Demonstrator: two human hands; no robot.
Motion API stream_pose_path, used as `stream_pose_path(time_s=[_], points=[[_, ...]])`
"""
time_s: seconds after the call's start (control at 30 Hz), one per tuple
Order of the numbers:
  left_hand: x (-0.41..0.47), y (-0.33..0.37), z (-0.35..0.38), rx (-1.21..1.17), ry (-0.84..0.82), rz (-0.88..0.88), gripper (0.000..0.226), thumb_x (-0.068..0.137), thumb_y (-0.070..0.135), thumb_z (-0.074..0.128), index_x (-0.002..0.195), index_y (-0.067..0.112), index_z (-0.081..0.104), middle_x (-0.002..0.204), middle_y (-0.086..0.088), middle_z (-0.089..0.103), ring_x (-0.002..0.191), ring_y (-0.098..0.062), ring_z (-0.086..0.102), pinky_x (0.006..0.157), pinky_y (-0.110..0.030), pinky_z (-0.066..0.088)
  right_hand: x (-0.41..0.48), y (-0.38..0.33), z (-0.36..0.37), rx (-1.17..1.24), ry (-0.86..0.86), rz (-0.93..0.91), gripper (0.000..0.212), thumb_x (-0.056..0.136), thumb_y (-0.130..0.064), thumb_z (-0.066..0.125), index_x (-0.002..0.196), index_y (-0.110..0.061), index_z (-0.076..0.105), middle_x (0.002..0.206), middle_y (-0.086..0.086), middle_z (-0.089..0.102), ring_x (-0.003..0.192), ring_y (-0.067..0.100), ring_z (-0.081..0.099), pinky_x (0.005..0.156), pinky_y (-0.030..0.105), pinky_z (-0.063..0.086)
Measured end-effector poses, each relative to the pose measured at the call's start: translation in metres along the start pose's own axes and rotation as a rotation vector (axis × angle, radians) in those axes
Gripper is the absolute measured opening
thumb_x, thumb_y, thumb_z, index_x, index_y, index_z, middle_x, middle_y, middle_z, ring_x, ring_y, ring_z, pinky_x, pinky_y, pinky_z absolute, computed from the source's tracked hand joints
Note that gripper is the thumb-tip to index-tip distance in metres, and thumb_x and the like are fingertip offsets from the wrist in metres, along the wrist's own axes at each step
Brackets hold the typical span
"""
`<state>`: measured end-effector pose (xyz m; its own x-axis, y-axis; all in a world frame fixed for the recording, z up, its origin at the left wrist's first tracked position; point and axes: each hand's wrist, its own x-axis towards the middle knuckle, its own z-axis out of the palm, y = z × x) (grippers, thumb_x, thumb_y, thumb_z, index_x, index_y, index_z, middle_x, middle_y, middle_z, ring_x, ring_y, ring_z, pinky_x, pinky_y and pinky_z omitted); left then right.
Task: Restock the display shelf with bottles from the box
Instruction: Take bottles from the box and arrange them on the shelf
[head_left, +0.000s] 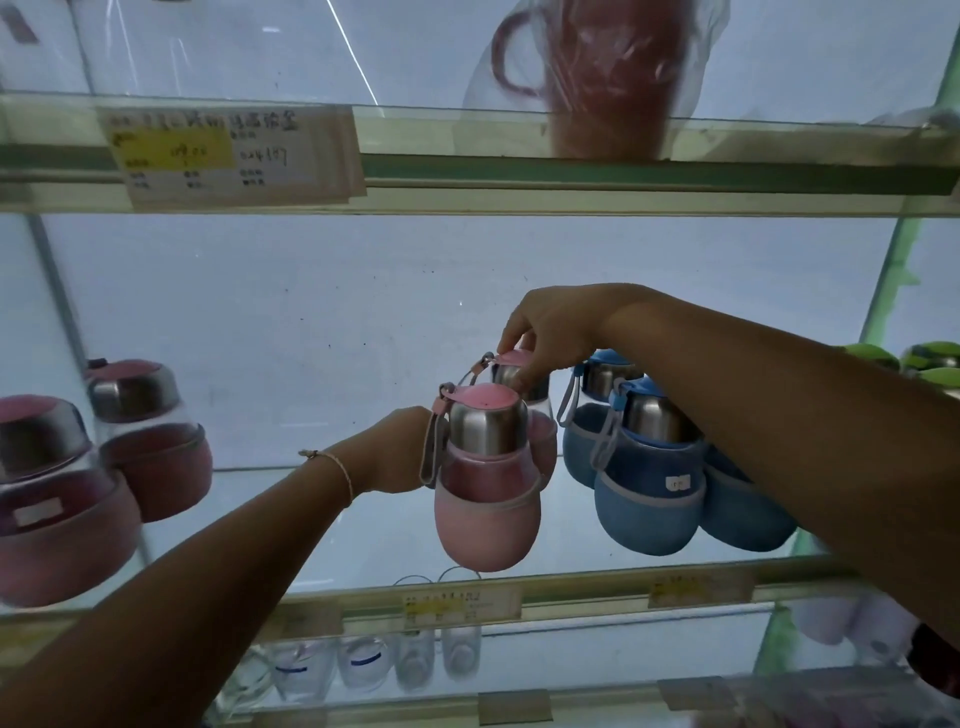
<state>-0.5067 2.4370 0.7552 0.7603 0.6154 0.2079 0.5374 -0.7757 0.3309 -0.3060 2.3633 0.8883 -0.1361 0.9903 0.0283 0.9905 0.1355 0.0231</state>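
Observation:
A pink bottle (488, 499) with a steel neck and pink lid stands near the front of the glass shelf (363, 535). My left hand (395, 452) reaches behind its left side, fingers hidden by the bottle and its strap. A second pink bottle (524, 379) stands right behind it. My right hand (550, 332) comes from above and pinches that rear bottle's lid. Blue bottles (649, 499) stand just to the right, partly under my right forearm.
Two dark pink bottles (67, 499) stand at the shelf's left end. Green lids (924, 358) show at the far right. A bagged red jug (602, 78) sits on the shelf above, clear glasses (363, 665) on the shelf below. Price labels (234, 150) hang on the shelf edges.

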Motion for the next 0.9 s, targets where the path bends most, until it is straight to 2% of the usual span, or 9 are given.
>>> stream_pose_path(time_s=[0.07, 0.17, 0.3, 0.4, 0.47, 0.6, 0.73, 0.83, 0.9], points=[[-0.014, 0.005, -0.006, 0.010, -0.028, -0.103, 0.012, 0.086, 0.001, 0.064, 0.078, 0.010, 0.066, 0.079, -0.001, 0.069, 0.076, -0.018, 0.067, 0.078, -0.033, 0.057, -0.006, 0.002, 0.000, 0.011, 0.047, 0.013, 0.066, 0.083, -0.052, 0.075, 0.139, -0.024, 0.056, 0.138, -0.004, 0.055, 0.122, 0.020, 0.054, 0.103, 0.037, 0.046], [-0.035, 0.009, -0.012, -0.319, -0.038, -0.229, 0.034, 0.086, -0.012, 0.050, 0.093, 0.014, 0.071, 0.092, -0.005, 0.074, 0.086, -0.016, 0.072, 0.083, -0.036, 0.059, -0.016, -0.001, -0.006, 0.085, 0.166, -0.027, 0.057, 0.088, -0.049, 0.070, 0.138, -0.024, 0.056, 0.135, -0.002, 0.060, 0.118, 0.017, 0.057, 0.103, 0.037, 0.046], [-0.059, 0.019, -0.013, -0.545, -0.140, -0.180, 0.056, 0.074, -0.012, 0.055, 0.117, 0.024, 0.061, 0.116, -0.003, 0.069, 0.106, -0.021, 0.067, 0.093, -0.044, 0.055, -0.032, -0.016, -0.013, 0.306, 0.173, -0.134, 0.037, 0.090, -0.049, 0.068, 0.119, -0.027, 0.071, 0.111, -0.008, 0.072, 0.100, 0.009, 0.066, 0.088, 0.032, 0.053], [-0.064, 0.033, -0.007, -0.626, -0.192, -0.082, 0.062, 0.075, -0.008, 0.067, 0.128, 0.022, 0.056, 0.125, -0.003, 0.064, 0.108, -0.024, 0.065, 0.091, -0.039, 0.055, -0.037, -0.027, -0.009, 0.236, 0.074, -0.180, 0.043, 0.083, -0.062, 0.067, 0.112, -0.029, 0.074, 0.101, -0.012, 0.071, 0.092, 0.007, 0.067, 0.086, 0.035, 0.055], [-0.063, 0.038, -0.001, -0.627, -0.126, -0.075, 0.059, 0.074, 0.002, 0.078, 0.127, 0.021, 0.059, 0.120, -0.003, 0.066, 0.107, -0.024, 0.066, 0.092, -0.038, 0.055, -0.040, -0.031, -0.003, 0.207, 0.017, -0.192, 0.049, 0.078, -0.064, 0.071, 0.111, -0.029, 0.075, 0.096, -0.012, 0.070, 0.084, 0.007, 0.066, 0.079, 0.032, 0.056], [-0.058, 0.045, 0.013, -0.599, 0.033, -0.131, 0.066, 0.060, 0.022, 0.091, 0.120, 0.025, 0.063, 0.113, 0.003, 0.070, 0.104, -0.019, 0.066, 0.092, -0.045, 0.055, -0.045, -0.028, 0.001, 0.230, 0.000, -0.230, 0.041, 0.077, -0.056, 0.077, 0.107, -0.028, 0.078, 0.081, -0.019, 0.069, 0.073, 0.002, 0.062, 0.069, 0.026, 0.050], [-0.049, 0.056, 0.027, -0.590, 0.102, -0.141, 0.077, 0.050, 0.035, 0.095, 0.120, 0.027, 0.062, 0.112, 0.005, 0.070, 0.106, -0.019, 0.065, 0.091, -0.045, 0.056, -0.050, -0.017, -0.004, 0.209, -0.033, -0.250, 0.042, 0.076, -0.048, 0.081, 0.112, -0.027, 0.077, 0.099, -0.012, 0.074, 0.092, 0.014, 0.070, 0.083, 0.034, 0.059], [-0.043, 0.066, 0.034, -0.549, 0.173, -0.159, 0.069, 0.051, 0.029, 0.096, 0.113, 0.028, 0.065, 0.104, 0.009, 0.072, 0.099, -0.015, 0.066, 0.088, -0.041, 0.057, -0.053, -0.007, -0.004, 0.223, -0.041, -0.255, 0.039, 0.077, -0.040, 0.083, 0.113, -0.025, 0.077, 0.097, -0.017, 0.070, 0.095, 0.012, 0.068, 0.084, 0.029, 0.058], [-0.040, 0.070, 0.038, -0.520, 0.193, -0.179, 0.067, 0.052, 0.030, 0.096, 0.111, 0.028, 0.065, 0.102, 0.008, 0.072, 0.095, -0.015, 0.067, 0.085, -0.040, 0.058, -0.056, -0.001, -0.003, 0.229, -0.039, -0.251, 0.040, 0.077, -0.039, 0.083, 0.114, -0.025, 0.076, 0.098, -0.017, 0.069, 0.095, 0.011, 0.067, 0.087, 0.032, 0.058]])
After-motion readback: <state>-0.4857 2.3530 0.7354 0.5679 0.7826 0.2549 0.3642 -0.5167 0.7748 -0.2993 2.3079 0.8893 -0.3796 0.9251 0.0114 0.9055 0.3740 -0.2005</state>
